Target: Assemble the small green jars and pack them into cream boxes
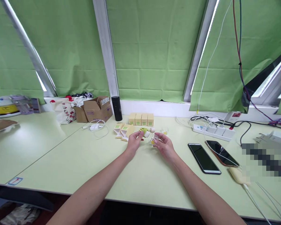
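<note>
My left hand (134, 140) pinches a small green and white object (145, 132) just above the pale green table (61, 162). Close beside it, my right hand (163, 142) curls its fingers round a small clear plastic piece (153, 139) with something yellow in it. Behind the hands stand a row of several small cream boxes (141, 119), and some flattened cream cartons (123, 130) lie to their left. A second clear piece (165, 130) and a small white cap (152, 129) rest on the table just beyond my right hand.
Two dark phones (204, 157) (221, 152) lie at the right, by a white power strip (213, 130) with cables. A black flask (116, 108), cardboard boxes (97, 109), a printed bag (64, 112) and a white charger (94, 127) stand at the back left. Another person's hand (0, 125) shows at far left.
</note>
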Motion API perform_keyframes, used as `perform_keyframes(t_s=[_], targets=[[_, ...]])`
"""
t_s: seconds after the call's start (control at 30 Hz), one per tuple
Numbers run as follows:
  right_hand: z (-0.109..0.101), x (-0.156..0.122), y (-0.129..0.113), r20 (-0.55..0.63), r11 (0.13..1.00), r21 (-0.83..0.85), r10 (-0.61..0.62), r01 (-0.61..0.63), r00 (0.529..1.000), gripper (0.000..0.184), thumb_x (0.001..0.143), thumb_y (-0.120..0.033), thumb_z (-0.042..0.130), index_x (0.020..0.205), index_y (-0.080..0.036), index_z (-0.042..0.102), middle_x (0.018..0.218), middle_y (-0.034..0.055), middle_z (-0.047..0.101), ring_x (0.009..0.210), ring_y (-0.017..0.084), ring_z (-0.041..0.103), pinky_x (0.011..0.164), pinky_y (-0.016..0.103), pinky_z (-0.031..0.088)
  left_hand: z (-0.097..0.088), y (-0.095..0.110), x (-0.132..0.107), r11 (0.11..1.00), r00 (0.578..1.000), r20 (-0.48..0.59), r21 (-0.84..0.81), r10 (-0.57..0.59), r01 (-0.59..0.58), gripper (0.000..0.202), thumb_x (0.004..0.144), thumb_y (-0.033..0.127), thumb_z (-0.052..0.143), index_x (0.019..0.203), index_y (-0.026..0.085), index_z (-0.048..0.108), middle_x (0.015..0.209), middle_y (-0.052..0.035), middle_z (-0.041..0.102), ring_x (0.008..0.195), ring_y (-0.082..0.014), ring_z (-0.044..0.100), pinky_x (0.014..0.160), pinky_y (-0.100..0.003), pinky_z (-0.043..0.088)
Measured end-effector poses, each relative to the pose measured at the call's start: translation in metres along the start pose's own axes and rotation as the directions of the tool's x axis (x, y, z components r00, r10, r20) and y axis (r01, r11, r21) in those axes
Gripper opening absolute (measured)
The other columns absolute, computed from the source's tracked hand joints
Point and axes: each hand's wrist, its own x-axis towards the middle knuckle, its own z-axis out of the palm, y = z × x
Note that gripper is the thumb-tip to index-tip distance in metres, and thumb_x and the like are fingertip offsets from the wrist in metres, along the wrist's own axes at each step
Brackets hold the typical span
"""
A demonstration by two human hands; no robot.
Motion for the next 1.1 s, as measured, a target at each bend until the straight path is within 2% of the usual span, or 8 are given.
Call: perform_keyframes(t_s=[0.5, 0.93, 1.1], targets=[[0.0052, -0.0024, 0.0002, 0.052, 0.998, 0.052, 0.021, -0.023, 0.998, 0.046, 0.060, -0.037, 0.101, 0.095, -0.021, 0.075, 0.104, 0.0026, 0.071, 0.088, 0.020, 0.071, 0.078, 0.037, 0.062, 0.0020, 0.0065, -0.0034, 0.995, 0.997, 0.072, 0.093, 0.040, -0.047, 0.052, 0.077, 0.067, 0.079, 0.082, 0.016, 0.080, 0.084, -0.0070, 0.075, 0.074, -0.0184, 0.060, 0.074, -0.030, 0.049], [0.0087, -0.0044, -0.0014, 0.056, 0.998, 0.055, 0.037, -0.040, 0.998, 0.048, 0.056, -0.038, 0.103, 0.091, -0.021, 0.074, 0.102, 0.0019, 0.072, 0.090, 0.020, 0.072, 0.081, 0.038, 0.064, 0.0017, 0.0044, -0.0043, 0.991, 0.992, 0.109, 0.109, 0.066, -0.078, 0.053, 0.078, 0.067, 0.078, 0.085, 0.015, 0.079, 0.088, -0.0080, 0.075, 0.081, -0.0209, 0.065, 0.077, -0.030, 0.053], [0.0066, -0.0044, -0.0014, 0.093, 0.994, 0.094, 0.046, -0.055, 0.995, 0.048, 0.063, -0.047, 0.100, 0.095, -0.020, 0.075, 0.098, 0.0038, 0.076, 0.088, 0.020, 0.073, 0.082, 0.037, 0.064, 0.0002, 0.0018, -0.0030, 0.987, 0.991, 0.118, 0.142, 0.061, -0.077, 0.055, 0.078, 0.068, 0.077, 0.089, 0.014, 0.078, 0.090, -0.0077, 0.076, 0.085, -0.0207, 0.067, 0.078, -0.029, 0.054]])
